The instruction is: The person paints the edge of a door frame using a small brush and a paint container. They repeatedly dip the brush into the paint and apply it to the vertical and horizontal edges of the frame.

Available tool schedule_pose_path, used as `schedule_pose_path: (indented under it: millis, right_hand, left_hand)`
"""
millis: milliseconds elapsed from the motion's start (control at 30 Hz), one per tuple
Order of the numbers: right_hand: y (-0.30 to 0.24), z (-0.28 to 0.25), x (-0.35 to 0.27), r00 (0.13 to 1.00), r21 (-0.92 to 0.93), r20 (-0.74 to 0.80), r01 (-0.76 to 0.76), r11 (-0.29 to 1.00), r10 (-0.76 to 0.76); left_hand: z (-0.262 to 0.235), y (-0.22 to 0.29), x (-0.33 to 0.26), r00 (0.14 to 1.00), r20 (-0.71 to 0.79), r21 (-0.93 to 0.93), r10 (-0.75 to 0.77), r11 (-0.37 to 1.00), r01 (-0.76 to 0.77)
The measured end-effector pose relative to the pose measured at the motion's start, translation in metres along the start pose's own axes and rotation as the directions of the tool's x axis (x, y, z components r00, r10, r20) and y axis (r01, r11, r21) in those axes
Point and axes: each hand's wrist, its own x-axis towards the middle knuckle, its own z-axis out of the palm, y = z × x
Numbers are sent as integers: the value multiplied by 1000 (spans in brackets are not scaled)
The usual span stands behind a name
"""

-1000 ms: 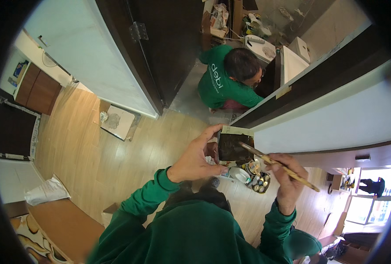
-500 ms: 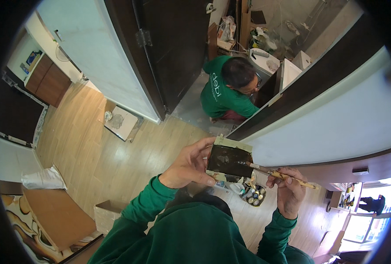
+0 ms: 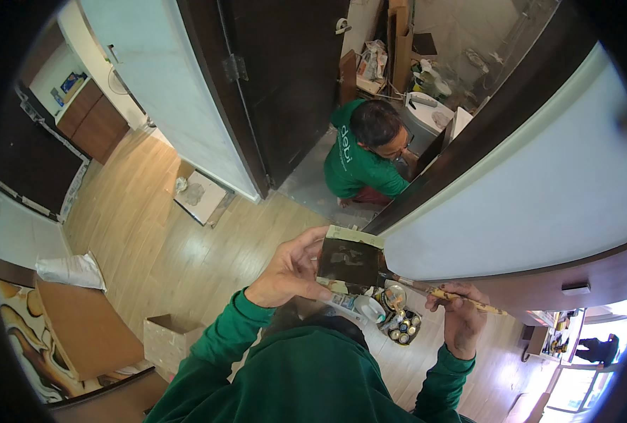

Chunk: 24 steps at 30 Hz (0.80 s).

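Observation:
In front of my chest, my left hand (image 3: 285, 273) is closed on a shallow carton-like tray (image 3: 355, 237) with pale green edges. Dark brown paint (image 3: 347, 264) coats its inside. My right hand (image 3: 463, 326) grips a paintbrush (image 3: 488, 307) by its yellowish, paint-smeared handle, fingers pinched round it. The brush points left, and its dark bristles are at the tray's right edge; whether they touch it I cannot tell. Brown stains mark the fingers of my right hand.
A co-worker (image 3: 363, 151) in green crouches in the doorway ahead, beside a dark door (image 3: 285, 77). Several small cans (image 3: 403, 328) stand on the floor below my hands. A white curved panel (image 3: 511, 190) rises at right; a cardboard box (image 3: 169, 342) sits at lower left.
The tray has shifted a little left and down. The brush tip has dropped lower along the tray's right side. The co-worker leans slightly differently, and the whole view has moved a bit.

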Motion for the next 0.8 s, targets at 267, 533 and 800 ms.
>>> schedule_pose_path:
  millis: [267,533,800]
  right_hand:
    - [-8,-10,-2,995,-40,-14,95,995,-96]
    - [-3,-6,6,982,9,159,100,995,-101]
    - [-9,-10,7,975,67,133,173,983,-180]
  left_hand:
    - [14,-2,-4,994,-94,-27,-55,998,53]
    - [18,-4,2,998,-49,46,-45,998,47]
    - [17,2,-3,993,-110,40,-30,999,34]
